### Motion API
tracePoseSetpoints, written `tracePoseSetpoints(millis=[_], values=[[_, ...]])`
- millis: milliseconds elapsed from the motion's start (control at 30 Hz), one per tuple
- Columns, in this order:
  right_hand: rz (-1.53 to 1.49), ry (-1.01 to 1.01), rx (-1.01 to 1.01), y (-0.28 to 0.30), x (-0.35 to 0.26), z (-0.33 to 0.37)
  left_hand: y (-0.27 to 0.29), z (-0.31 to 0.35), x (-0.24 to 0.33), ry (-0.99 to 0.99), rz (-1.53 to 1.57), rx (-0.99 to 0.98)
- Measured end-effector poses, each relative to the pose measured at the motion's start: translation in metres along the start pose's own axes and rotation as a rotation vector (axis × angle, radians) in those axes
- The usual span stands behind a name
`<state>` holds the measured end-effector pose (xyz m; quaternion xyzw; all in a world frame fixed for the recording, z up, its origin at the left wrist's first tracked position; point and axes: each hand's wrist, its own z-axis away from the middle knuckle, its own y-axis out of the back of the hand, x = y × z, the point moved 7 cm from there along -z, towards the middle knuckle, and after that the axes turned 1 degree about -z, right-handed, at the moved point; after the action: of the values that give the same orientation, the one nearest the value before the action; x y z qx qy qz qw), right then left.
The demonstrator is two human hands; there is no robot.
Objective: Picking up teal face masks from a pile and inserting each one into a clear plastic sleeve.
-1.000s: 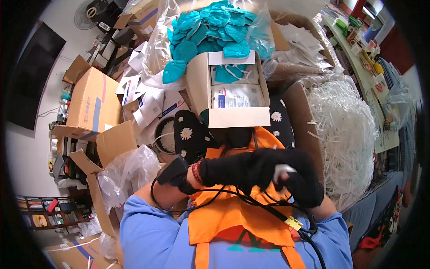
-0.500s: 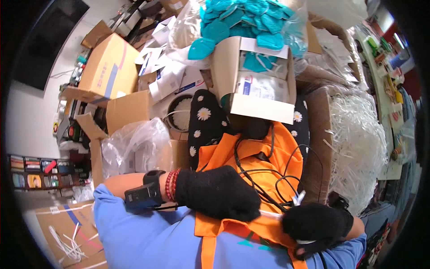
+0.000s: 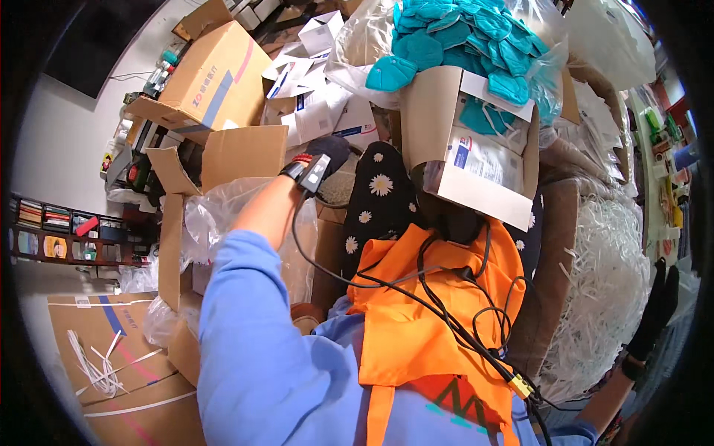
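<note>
My left hand (image 3: 329, 154), in a black glove, reaches forward to the far left, at a round container of small white bits (image 3: 338, 186). Its fingers are turned away, so whether it grips anything is hidden. Out at the far right, my black-gloved right hand (image 3: 656, 306) has its fingers stretched, with nothing visible in them. It is beside a clear bag of thin white strips (image 3: 595, 290). Teal face masks (image 3: 465, 41) lie heaped at the back. In front of them, an open white box (image 3: 487, 195) on my lap contains wrapped packs (image 3: 485, 160) and a teal mask.
Black cables (image 3: 446, 297) run over my orange apron (image 3: 405, 327). At left stand an open cardboard box (image 3: 212, 78) and another with a plastic bag (image 3: 245, 223) in it. White cartons (image 3: 320, 111) are jumbled behind. A cluttered bench (image 3: 658, 186) lies far right.
My hands were together at the apron with a thin white strip between them. My left has moved forward and left to the round container; my right has swung far right and opened.
</note>
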<state>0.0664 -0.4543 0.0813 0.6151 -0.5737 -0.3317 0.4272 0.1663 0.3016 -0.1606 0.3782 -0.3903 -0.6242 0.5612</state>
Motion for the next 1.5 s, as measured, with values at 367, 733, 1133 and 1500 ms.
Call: tracePoseSetpoints(millis=[367, 733, 1133, 1500], values=[[0.130, -0.280, -0.564, -0.020, 0.029, -0.003, 0.049, -0.026, 0.014, 0.147, 0.247, 0.331], [0.096, 0.020, 0.043, 0.005, -0.061, -0.042, 0.147, -0.055, 0.247, -0.559, 0.104, 0.710], [-0.381, -0.023, -0.115, -0.063, -0.213, -0.050, 0.152, -0.122, 0.267, -0.442, 0.162, 0.483], [-0.381, 0.025, -0.179, -0.081, -0.249, -0.058, 0.134, -0.143, 0.239, -0.349, 0.359, 0.422]])
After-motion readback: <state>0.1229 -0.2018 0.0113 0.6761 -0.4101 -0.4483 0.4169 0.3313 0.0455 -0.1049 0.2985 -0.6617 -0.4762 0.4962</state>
